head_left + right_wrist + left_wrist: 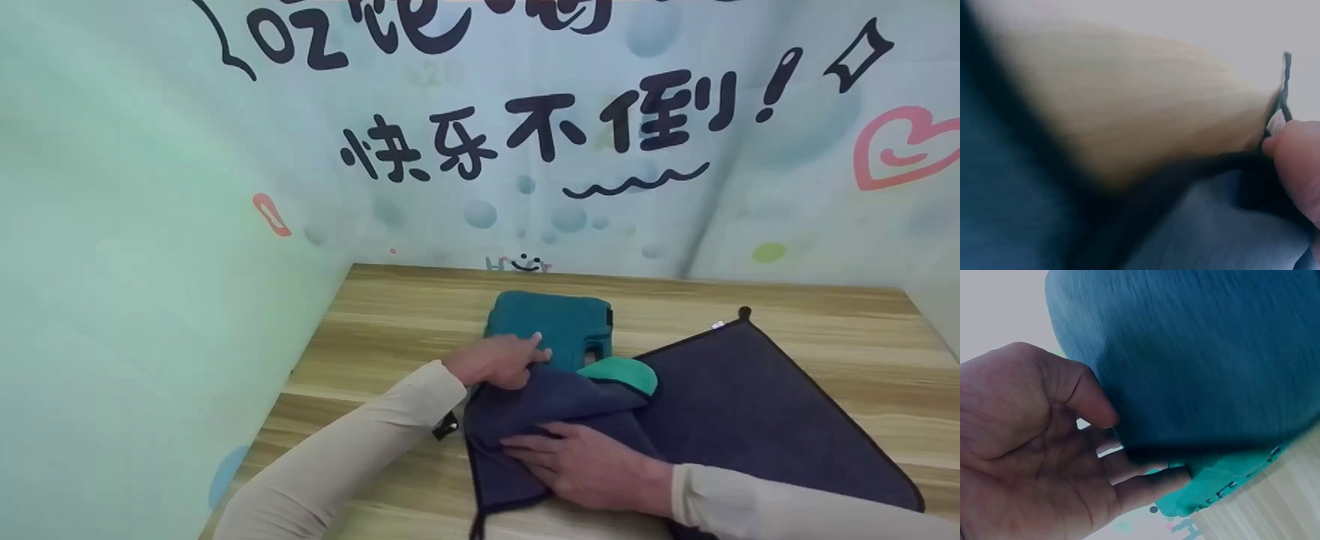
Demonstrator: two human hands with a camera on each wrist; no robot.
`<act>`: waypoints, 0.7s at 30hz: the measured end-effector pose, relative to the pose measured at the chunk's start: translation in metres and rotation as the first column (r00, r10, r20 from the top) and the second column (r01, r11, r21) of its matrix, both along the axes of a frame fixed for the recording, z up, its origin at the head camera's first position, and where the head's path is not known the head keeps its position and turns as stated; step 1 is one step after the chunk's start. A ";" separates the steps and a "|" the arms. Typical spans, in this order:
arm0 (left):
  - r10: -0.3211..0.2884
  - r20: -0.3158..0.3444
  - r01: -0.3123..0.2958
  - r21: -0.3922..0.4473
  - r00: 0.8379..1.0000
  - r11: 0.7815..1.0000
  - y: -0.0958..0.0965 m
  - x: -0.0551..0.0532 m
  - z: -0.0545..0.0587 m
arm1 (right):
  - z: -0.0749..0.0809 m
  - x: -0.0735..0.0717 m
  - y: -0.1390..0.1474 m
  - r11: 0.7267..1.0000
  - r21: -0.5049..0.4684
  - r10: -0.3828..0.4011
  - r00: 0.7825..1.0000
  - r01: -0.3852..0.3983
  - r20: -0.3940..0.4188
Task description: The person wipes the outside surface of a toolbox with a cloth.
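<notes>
A dark blue cloth (757, 405) with black edging lies on the wooden table, its left part folded over. My left hand (502, 360) pinches the edge of the folded part; in the left wrist view, the thumb (1092, 402) lies on the near side of the cloth (1196, 365) and fingers reach behind it. Flat on the fold rests my right hand (581, 461), fingers extended. A rounded bright green piece (619, 373) with dark edging pokes out from beneath the fold. Beyond the left hand sits a teal case (551, 319) with a cut-out at its right side.
A corner loop (744, 313) with a white tag (718, 325) marks the cloth's far corner. Left of the fold, a small black strap-like piece (446, 426) shows. Printed fabric walls (450, 225) enclose the wooden table (825, 307) at the back and sides.
</notes>
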State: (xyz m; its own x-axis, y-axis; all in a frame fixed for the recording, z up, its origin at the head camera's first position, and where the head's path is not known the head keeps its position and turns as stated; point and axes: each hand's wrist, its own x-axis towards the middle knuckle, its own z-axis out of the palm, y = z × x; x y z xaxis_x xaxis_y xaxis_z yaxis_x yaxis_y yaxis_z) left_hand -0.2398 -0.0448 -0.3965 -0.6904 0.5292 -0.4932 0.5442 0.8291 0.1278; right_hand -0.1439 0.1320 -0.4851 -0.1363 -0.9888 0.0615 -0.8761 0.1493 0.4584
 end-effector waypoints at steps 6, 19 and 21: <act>0.000 0.008 0.000 0.007 1.000 1.000 -0.001 -0.002 -0.001 | 0.003 0.000 0.051 0.997 -0.062 0.062 0.989 -0.054 0.137; 0.066 0.000 -0.066 -0.068 0.998 0.995 0.009 -0.002 0.007 | 0.018 -0.005 0.142 0.892 -0.417 0.039 0.887 0.176 0.460; 0.072 -0.024 -0.074 -0.070 0.997 0.995 0.013 -0.002 0.010 | 0.023 -0.008 0.155 0.816 -0.503 0.027 0.850 0.285 0.526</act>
